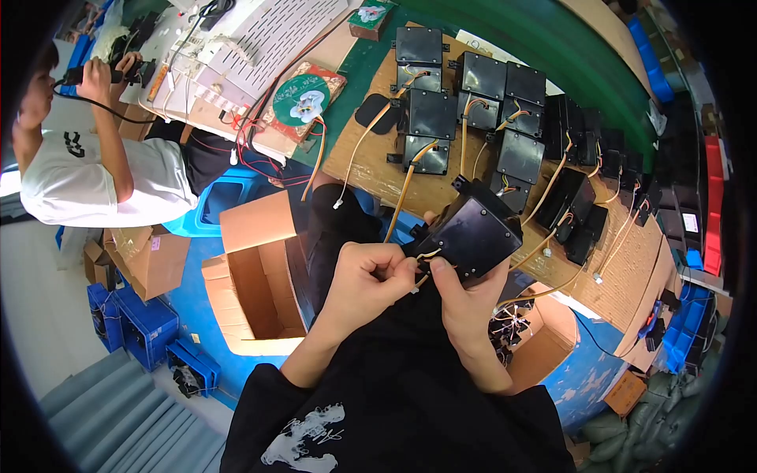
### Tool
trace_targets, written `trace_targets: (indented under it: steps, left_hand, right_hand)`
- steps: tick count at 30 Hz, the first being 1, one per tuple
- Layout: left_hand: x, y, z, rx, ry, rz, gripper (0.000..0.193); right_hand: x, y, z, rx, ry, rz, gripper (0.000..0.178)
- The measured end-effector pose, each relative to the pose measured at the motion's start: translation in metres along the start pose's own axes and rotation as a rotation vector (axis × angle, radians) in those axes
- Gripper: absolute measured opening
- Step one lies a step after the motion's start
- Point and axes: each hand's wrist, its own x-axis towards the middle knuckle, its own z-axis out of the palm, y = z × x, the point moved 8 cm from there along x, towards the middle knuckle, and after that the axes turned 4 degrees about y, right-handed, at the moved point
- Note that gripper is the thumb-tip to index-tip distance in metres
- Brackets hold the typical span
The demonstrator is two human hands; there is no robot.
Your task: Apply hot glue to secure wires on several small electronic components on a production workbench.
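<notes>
In front of my chest I hold a black plastic box with screws at its corners, tilted and raised off the bench. My right hand is closed around its near edge, the thumb pressed by the wires. The fingers of my left hand are pinched together at the thin pale wires coming out of the box's near left side. A small white tip shows just below those fingers. Exactly where the wires end is hidden by my fingers.
Several similar black boxes with tan cables stand on the cardboard-covered bench. An open carton sits on the left, another carton at the right. Further left, a co-worker handles a dark corded tool beside a blue stool.
</notes>
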Motion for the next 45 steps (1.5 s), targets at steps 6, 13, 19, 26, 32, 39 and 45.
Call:
trace_targets:
  steps: [6,13,19,26,32,39,45]
  left_hand:
    - [-0.008,-0.009,0.002,0.039,0.024,0.055,0.021]
    - [-0.018,0.001,0.004,0.228,0.159,0.300,0.020]
    - [-0.029,-0.002,0.017,0.110,0.121,0.239,0.006]
    - [-0.031,0.003,0.065,0.267,-0.172,0.376,0.014]
    - [-0.029,-0.017,0.089,0.276,-0.329,0.316,0.016]
    - [-0.027,-0.019,0.123,0.438,-0.535,0.272,0.018]
    - [-0.033,-0.009,0.170,0.480,-0.746,0.410,0.020]
  right_hand:
    - [-0.004,0.005,0.000,-0.030,0.022,-0.015,0.065]
    - [-0.006,0.006,-0.003,-0.014,0.084,0.048,0.061]
    - [0.001,-0.004,-0.007,0.008,0.126,0.037,0.059]
    - [0.004,-0.050,-0.062,-0.219,0.026,-0.121,0.061]
    - [-0.004,-0.127,-0.184,-0.401,0.482,-0.464,0.070]
    - [0.045,-0.139,-0.308,-0.733,0.483,-0.356,0.044]
    - [0.053,-0.126,-0.325,-0.926,0.441,-0.152,0.028]
